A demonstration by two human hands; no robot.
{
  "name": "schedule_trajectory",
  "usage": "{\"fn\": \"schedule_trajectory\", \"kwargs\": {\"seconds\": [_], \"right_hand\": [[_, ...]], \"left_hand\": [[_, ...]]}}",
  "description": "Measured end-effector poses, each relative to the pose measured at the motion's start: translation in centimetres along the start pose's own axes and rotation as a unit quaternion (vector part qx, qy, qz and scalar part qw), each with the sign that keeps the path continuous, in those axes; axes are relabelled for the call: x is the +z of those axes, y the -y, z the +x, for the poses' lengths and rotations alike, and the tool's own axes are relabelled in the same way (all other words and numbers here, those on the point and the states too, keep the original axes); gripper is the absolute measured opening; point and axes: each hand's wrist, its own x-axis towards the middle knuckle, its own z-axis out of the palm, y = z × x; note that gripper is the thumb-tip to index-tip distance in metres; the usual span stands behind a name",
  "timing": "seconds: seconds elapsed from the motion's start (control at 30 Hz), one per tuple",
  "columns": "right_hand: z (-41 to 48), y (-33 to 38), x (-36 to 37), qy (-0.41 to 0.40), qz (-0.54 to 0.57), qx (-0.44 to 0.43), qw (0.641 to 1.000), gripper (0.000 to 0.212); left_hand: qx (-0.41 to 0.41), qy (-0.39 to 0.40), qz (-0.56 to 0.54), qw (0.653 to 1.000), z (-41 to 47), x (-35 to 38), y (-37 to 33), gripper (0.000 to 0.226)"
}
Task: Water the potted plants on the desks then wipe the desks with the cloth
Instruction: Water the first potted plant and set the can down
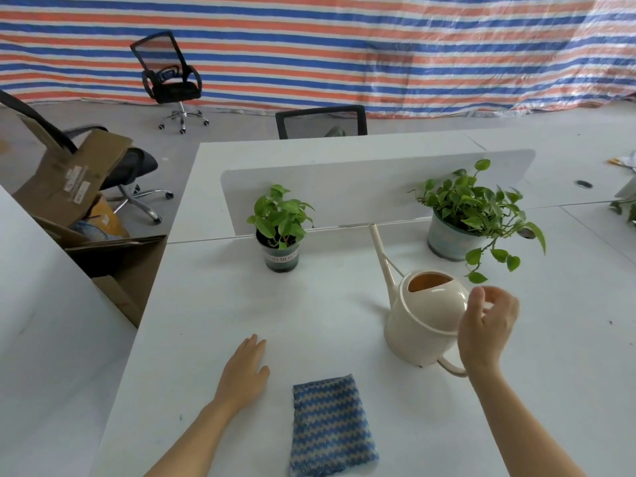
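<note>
A cream watering can [425, 315] stands upright on the white desk [309, 304], its long spout pointing away toward the divider. My right hand [487, 327] hovers at the can's right side over the handle, fingers curled and apart, holding nothing. My left hand [246, 370] lies flat on the desk, palm down. A folded blue and beige zigzag cloth [332, 425] lies between my arms near the front edge. A small plant in a dark pot [282, 228] stands at the back left. A bigger trailing plant in a pale pot [471, 215] stands at the back right.
A white divider panel [361, 187] runs behind the plants, with a second desk beyond it. A black chair back [321, 121] shows past that desk. Cardboard boxes [103, 235] and an office chair [137, 166] crowd the floor at left. Another plant's leaves [624, 206] peek in at far right.
</note>
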Motion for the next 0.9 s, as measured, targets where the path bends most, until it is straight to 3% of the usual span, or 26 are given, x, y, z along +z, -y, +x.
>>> {"fn": "schedule_trajectory", "kwargs": {"seconds": [0.13,0.3,0.47,0.6,0.73,0.9], "right_hand": [[-1.0,3.7,3.7,0.026,0.022,-0.119,0.992,0.049],[-3.7,5.0,10.5,0.168,0.027,-0.147,0.974,0.045],[-3.9,4.7,17.7,0.345,-0.062,-0.032,0.936,0.021],[-3.1,5.1,22.2,0.428,-0.08,0.064,0.898,0.036],[-2.6,4.9,25.0,0.451,-0.006,0.17,0.876,0.047],[-2.1,4.7,26.3,0.419,0.053,0.213,0.881,0.055]], "left_hand": [[-0.036,-0.08,-0.064,0.994,-0.3,-1.4,1.5,0.049],[-0.125,-0.151,-0.082,0.977,-0.5,-3.5,4.1,0.043],[-0.103,-0.146,-0.112,0.978,3.7,-6.3,2.4,0.044],[-0.094,-0.111,-0.277,0.95,9.0,-9.4,-1.9,0.049],[-0.069,-0.079,-0.41,0.906,14.1,-12.0,-6.3,0.06],[-0.041,-0.108,-0.5,0.858,16.5,-11.7,-7.4,0.067]]}}
